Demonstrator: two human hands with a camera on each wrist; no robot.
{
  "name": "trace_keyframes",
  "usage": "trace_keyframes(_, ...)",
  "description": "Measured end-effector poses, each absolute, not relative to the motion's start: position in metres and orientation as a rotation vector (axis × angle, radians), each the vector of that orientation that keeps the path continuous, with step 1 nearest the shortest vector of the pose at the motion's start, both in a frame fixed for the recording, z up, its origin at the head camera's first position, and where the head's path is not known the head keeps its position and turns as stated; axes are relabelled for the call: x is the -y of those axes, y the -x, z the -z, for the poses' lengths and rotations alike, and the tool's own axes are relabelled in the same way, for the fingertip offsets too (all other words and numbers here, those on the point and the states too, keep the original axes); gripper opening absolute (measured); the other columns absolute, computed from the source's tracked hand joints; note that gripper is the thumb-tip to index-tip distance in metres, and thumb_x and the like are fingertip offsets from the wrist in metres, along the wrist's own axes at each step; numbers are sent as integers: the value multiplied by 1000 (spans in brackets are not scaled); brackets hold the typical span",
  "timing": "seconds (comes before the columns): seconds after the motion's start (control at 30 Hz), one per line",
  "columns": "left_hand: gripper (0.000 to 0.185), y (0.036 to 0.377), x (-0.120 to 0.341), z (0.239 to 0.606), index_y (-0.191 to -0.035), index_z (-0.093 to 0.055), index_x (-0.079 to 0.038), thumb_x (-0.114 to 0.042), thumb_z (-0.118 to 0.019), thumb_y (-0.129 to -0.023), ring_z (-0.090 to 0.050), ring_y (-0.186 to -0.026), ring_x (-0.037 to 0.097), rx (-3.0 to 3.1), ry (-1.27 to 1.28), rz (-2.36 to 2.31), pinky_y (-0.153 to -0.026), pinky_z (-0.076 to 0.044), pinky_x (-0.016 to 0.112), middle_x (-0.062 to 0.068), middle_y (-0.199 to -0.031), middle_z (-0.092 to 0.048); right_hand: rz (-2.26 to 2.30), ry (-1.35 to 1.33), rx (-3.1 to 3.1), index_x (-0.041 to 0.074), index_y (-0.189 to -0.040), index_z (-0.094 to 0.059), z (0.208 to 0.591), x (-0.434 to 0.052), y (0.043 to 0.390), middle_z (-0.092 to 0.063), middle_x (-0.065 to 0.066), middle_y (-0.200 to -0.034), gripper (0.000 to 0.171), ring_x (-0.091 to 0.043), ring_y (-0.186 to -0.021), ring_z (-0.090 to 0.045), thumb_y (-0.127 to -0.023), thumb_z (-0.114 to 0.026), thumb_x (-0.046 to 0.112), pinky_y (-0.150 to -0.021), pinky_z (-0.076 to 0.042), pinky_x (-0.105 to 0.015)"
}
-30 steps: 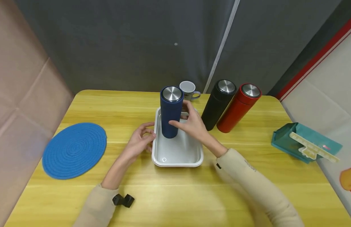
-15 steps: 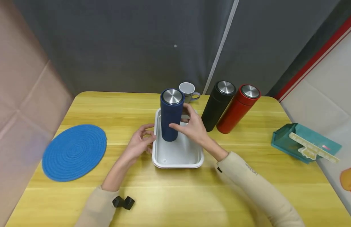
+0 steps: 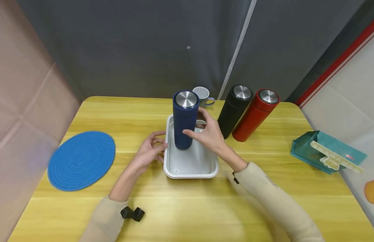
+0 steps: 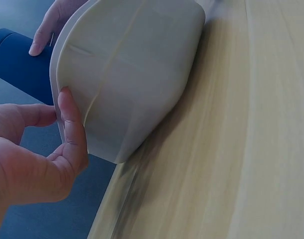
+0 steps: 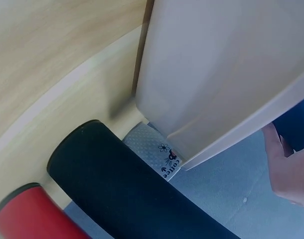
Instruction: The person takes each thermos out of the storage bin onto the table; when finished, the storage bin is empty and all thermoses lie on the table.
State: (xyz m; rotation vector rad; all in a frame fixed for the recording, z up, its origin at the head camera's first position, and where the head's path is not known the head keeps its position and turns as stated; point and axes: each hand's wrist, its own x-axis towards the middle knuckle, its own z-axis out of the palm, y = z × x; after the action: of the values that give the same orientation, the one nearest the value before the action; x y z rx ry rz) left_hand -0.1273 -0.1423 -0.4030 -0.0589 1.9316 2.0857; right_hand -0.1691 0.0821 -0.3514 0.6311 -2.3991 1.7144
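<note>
Right hand [image 3: 209, 136] wraps its grip round the lower body of the blue flask [image 3: 185, 121], thumb in front and fingers behind, while the flask stands upright in the far half of the white tray [image 3: 191, 169] on the tabletop [image 3: 187, 208]. Left hand [image 3: 150, 151] pinches the tray's left rim, thumb on the edge in the left wrist view [image 4: 72, 124]. Judging from this, the step goes best with the flask kept vertical and the tray pinned flat so it cannot slide. A tilt to the right risks knocking the black flask [image 3: 235, 109], which stands near with the red flask [image 3: 255, 114] touching it; the mug [image 3: 202, 95] sits just behind the tray.
</note>
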Motion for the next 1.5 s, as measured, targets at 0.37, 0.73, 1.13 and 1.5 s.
trace_keyframes(0.37, 55, 128, 140, 403, -141, -36, -5, 2, -57, -91, -56, -69, 20, -1903, 49, -2099, -47, -52, 27, 14, -105, -51, -1731, -628, 2305, -1, -131, -49, 335, -102, 156, -60, -14, -118, 70, -23, -103, -59, -71, -85, 2, -82, -56, -36)
trace_keyframes(0.73, 56, 128, 144, 404, -143, -35, -7, 0, -58, -92, -56, -74, 21, -1896, 36, -2084, -51, -54, 29, 17, -111, -50, -1692, -571, 2251, 2, -132, -50, 306, -134, 143, -62, -8, -115, 68, -20, -100, -61, -72, -82, -3, -81, -56, -30)
trace_keyframes(1.13, 56, 128, 143, 405, -143, -35, -8, 0, -57, -93, -57, -74, 20, -1867, 50, -2085, -53, -54, 28, 20, -116, -50, -1618, -486, 2195, 2, -133, -53, 290, -182, 129, -61, -6, -116, 67, -21, -98, -61, -72, -75, -15, -79, -54, -20)
trace_keyframes(1.5, 56, 129, 145, 406, -144, -34, -9, -2, -58, -94, -56, -75, 20, -1872, 48, -2080, -54, -55, 29, 18, -114, -51, -1513, -282, 2256, 7, -136, -52, 312, -228, 112, -58, -4, -120, 69, -16, -104, -59, -74, -76, -11, -79, -52, -16)
